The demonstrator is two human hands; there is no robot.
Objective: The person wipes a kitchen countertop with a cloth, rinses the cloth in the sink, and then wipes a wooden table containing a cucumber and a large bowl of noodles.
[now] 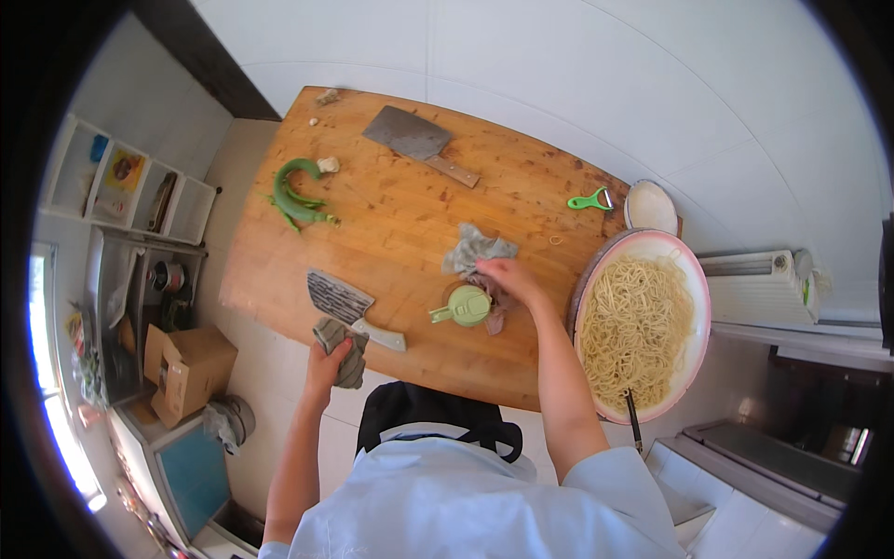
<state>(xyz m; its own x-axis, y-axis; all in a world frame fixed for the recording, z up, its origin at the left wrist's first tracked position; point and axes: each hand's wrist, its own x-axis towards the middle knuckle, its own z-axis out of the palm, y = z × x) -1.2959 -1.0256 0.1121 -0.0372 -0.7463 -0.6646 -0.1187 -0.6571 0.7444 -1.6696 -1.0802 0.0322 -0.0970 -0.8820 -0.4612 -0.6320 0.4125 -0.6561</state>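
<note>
My left hand (327, 365) grips a folded grey-green cloth (350, 355) at the table's near edge. Just beyond it lies a cleaver with a patterned blade (340, 296) and pale handle. My right hand (508, 278) is on a crumpled grey cloth (476, 250); its fingertips touch the cloth, and their grip is partly hidden. A pinkish-brown cloth (496, 321) lies under that hand, beside a green-lidded jug (469, 305). Farther back on the wooden table (391, 230) rests a wooden-handled cleaver (408, 133).
A large pink-rimmed basin of noodles (635, 328) with a black-handled utensil (633, 419) stands at right. Near it are a green peeler (590, 200) and a white bowl (650, 205). Long green vegetables (293, 192) and garlic (327, 165) lie at left. A cardboard box (188, 367) stands beyond the table.
</note>
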